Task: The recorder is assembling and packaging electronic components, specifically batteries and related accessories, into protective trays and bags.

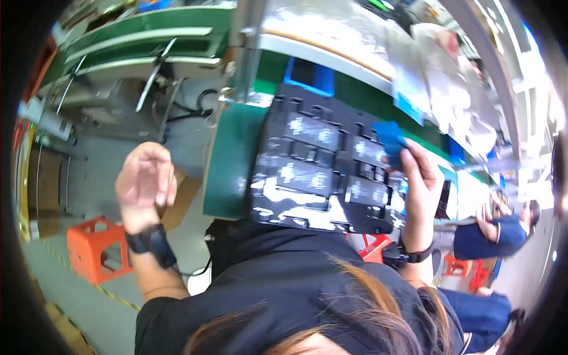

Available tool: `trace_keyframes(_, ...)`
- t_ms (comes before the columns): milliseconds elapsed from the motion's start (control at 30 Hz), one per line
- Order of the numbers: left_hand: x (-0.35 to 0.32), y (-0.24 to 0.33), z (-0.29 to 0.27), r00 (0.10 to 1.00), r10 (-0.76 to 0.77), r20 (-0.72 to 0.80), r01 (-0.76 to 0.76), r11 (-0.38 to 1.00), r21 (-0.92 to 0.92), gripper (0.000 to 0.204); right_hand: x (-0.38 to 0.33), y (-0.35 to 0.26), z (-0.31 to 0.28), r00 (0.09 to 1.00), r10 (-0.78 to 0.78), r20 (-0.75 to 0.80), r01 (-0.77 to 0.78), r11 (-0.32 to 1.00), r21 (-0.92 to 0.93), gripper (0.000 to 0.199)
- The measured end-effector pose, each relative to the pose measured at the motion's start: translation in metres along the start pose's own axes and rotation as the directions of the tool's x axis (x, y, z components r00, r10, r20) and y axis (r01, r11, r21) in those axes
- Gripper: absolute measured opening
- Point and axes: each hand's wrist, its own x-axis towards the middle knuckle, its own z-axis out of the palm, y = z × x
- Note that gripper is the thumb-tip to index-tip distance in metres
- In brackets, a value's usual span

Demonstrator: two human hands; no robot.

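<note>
A black moulded plastic tray (340, 155) lies on the green bench top, with several dark rectangular pieces wrapped in clear, shiny film in its recesses. My right hand (425, 177) is at the tray's right side, thumb and fingers pinching a thin, flat blue piece (390, 139) over the upper right recess. What that blue piece is, I cannot make out. Away from the bench, out to the left, my left hand (148, 176) is raised over the floor with its fingers loosely bent and apart, holding nothing. A black band (152, 242) with a cable circles the left wrist.
Behind the tray stands a blue-framed dark holder (309, 76) on the green bench (228, 160). Clear plastic bags (452, 77) hang at the far right. An orange stool (99, 249) is on the floor at left. Other people (494, 236) sit at the right.
</note>
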Motion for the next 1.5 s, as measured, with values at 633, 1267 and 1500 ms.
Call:
trace_keyframes(633,0.127,-0.084,0.178,0.775,-0.630,0.038,0.476,0.623,0.620,0.016,-0.035,0.002,-0.023,0.940,-0.053,0.337,-0.007,0.985,0.173,0.042)
trace_keyframes(1267,0.126,-0.102,0.131,0.887,-0.331,0.321,-0.351,-0.033,0.936,0.045,-0.046,0.028,-0.034,0.938,0.338,-0.077,-0.346,0.924,-0.164,0.018)
trace_keyframes(1500,0.127,-0.101,0.129,0.888,-0.328,0.323,-0.346,-0.012,0.938,0.044,-0.042,0.023,-0.021,0.955,0.293,-0.050,-0.296,0.922,-0.251,0.018)
